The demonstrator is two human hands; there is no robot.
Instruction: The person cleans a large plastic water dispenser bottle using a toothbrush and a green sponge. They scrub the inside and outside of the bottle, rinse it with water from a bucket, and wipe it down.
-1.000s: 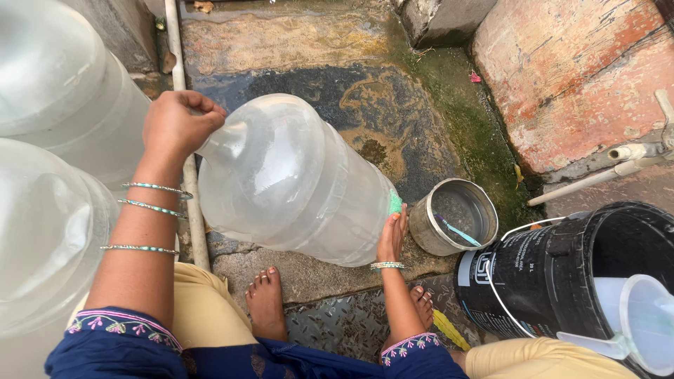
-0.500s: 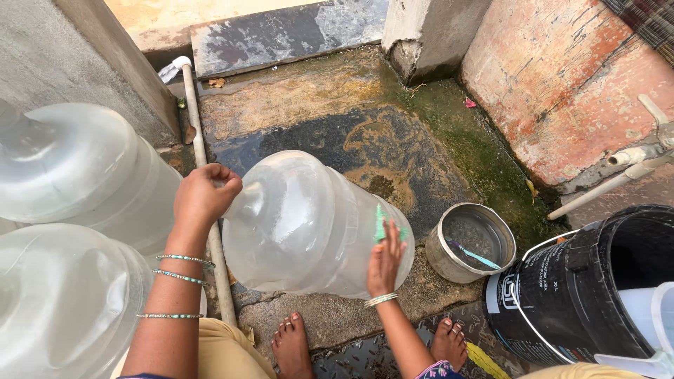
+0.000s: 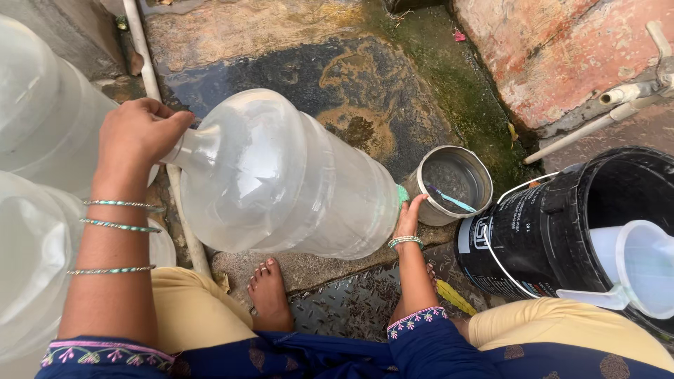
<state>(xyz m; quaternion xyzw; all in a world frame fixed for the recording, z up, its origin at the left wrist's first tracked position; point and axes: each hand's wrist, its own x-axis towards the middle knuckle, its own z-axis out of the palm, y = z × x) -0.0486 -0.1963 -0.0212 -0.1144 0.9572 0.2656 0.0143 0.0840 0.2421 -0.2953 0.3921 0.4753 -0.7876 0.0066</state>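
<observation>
jug (image 3: 281, 175) lies on its side mid-frame on wet floor (image 3: 295, 42) | left hand (image 3: 140, 133) fingers wrapped round neck | right hand (image 3: 409, 217) fingers spread flat on base, by tin (image 3: 449, 184) | looks empty, light, rigid, slick when wet; best held at neck and base

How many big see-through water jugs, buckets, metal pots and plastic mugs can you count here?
Large clear plastic water jugs: 3 (one lying on its side between the hands, two at the left)
Black plastic bucket: 1
Round metal pot: 1
White plastic mug in the bucket: 1
Total: 6
</observation>
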